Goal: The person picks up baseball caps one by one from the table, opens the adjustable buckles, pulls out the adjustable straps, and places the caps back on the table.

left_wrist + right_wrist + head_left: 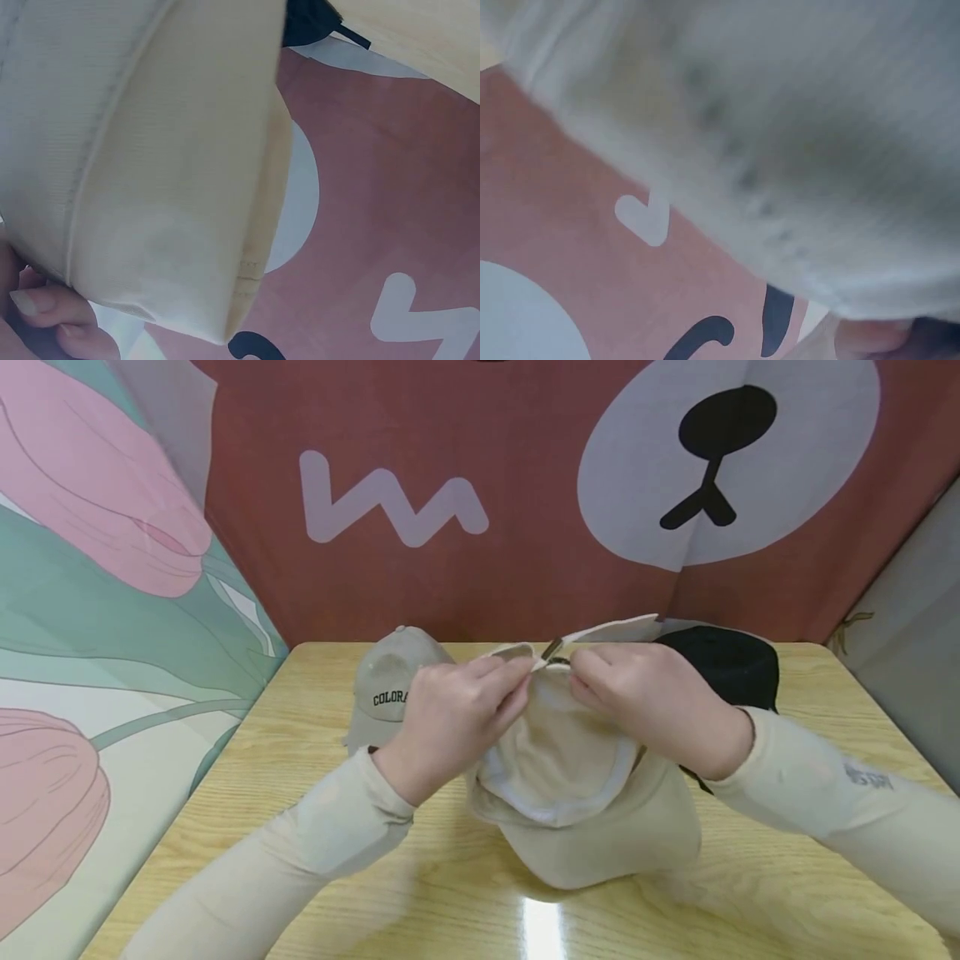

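Note:
A cream baseball cap is held up over the table with its inside facing me and its brim pointing down towards me. My left hand pinches the left side of its back strap. Gripping the strap's other side is my right hand. Between them shows a small metal buckle, and a loose strap end sticks up behind the right fingers. The left wrist view shows the cap's pale fabric close up beside curled fingertips. In the right wrist view blurred fabric hides most of the hand.
A light grey-beige cap with dark lettering stands behind my left hand. Beyond my right hand sits a black cap, partly covered. The wooden table meets a reddish printed cloth at the back, with a floral cloth on the left.

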`<state>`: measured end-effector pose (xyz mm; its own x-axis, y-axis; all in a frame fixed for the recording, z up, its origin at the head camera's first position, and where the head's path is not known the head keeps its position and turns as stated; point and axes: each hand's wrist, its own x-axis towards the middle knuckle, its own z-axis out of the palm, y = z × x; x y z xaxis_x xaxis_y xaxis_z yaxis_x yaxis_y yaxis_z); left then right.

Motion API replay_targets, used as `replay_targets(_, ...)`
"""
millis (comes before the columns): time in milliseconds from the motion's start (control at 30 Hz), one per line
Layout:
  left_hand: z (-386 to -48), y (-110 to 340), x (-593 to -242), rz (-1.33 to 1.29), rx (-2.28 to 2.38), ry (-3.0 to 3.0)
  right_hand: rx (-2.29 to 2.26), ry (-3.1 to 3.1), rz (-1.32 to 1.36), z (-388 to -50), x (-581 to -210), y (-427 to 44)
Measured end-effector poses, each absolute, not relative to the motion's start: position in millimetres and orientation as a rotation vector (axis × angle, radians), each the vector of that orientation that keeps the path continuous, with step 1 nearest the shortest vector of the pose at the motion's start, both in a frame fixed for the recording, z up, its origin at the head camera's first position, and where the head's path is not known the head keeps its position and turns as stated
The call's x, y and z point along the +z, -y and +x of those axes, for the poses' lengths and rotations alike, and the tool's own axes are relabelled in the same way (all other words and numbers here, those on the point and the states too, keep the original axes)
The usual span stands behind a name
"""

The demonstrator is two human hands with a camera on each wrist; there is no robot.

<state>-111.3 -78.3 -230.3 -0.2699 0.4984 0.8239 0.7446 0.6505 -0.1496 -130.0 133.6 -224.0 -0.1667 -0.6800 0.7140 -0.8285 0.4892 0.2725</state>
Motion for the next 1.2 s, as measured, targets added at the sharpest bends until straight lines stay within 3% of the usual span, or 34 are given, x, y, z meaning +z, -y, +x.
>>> replay_targets(333, -110.1, 79.5, -229.0, -0.987, -0.363, 1.952, 0.479, 2.076, 1.276, -131.5, -221.2, -136.0)
replay_targets(567, -110.3, 79.5, -228.5, -0.985, -0.394, 1.974, 0.259, 1.959, 1.244, -130.4, -222.3, -135.5)
replay_targets(1200, -112.9, 81.4, -228.5, -0.972, -0.389, 1.952, 0.326, 1.967, 1.233, -135.9, -222.7, -136.5)
